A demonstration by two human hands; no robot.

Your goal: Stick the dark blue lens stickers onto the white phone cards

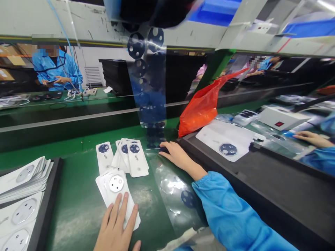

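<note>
On green table (75,205): left hand (117,220), fingers spread, on phone backs (116,183); hard push could slide them. Right hand (180,158): can't tell if pinching.

You see smooth white panels (138,162), glossy clear plastic film (171,197), a shiny red plastic bag (200,109), a matt black tray (264,177) and a sheeny green tabletop (75,202).

Bright light is recorded, with a ceiling lamp (326,5) at upper right, glare caught on clear film (174,195), edges stretched, distance blurred.
</note>
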